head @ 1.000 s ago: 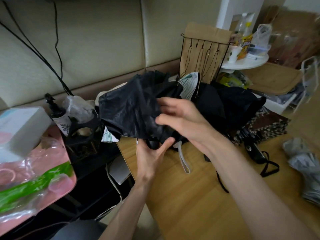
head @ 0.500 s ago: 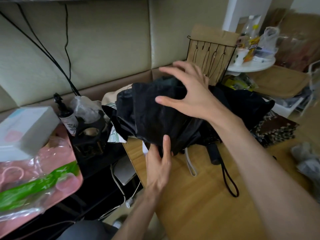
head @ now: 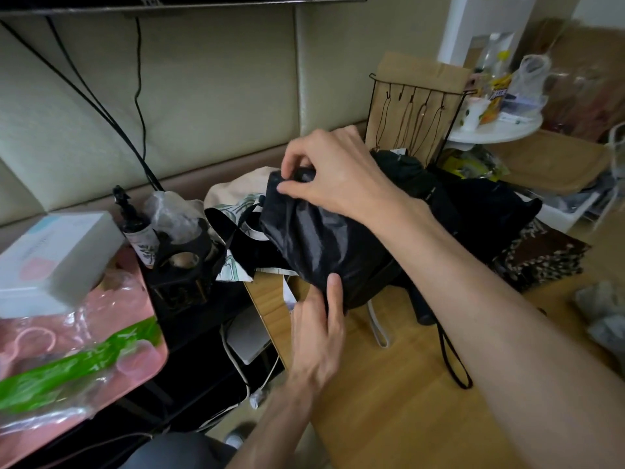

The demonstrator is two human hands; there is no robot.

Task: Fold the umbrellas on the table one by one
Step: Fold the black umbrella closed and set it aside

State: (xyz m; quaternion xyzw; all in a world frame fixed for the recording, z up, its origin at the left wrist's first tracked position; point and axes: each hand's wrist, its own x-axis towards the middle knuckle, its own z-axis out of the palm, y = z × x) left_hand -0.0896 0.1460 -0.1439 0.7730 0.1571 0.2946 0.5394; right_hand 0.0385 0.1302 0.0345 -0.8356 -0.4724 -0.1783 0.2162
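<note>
A black umbrella [head: 318, 242], its cloth gathered into a loose bundle, lies over the far left corner of the wooden table [head: 399, 384]. My right hand [head: 334, 177] pinches the cloth at the bundle's upper end with thumb and fingers. My left hand [head: 318, 333] holds the lower end from below, thumb laid up against the cloth. The black handle [head: 421, 309] with its wrist cord [head: 453, 363] rests on the table under my right forearm. More black umbrella cloth [head: 490, 211] is heaped behind.
A patterned cloth bag [head: 236, 201] lies behind the bundle. A wire rack [head: 416, 113] with paper bags stands at the back. A dark patterned box [head: 541, 255] sits right. At left are a pump bottle [head: 135, 225], a white box [head: 57, 255] and a pink tray [head: 111, 350].
My right hand went from spread above the cloth to pinching the bundle's top end. The cloth is gathered tighter. My left hand stays at the lower end.
</note>
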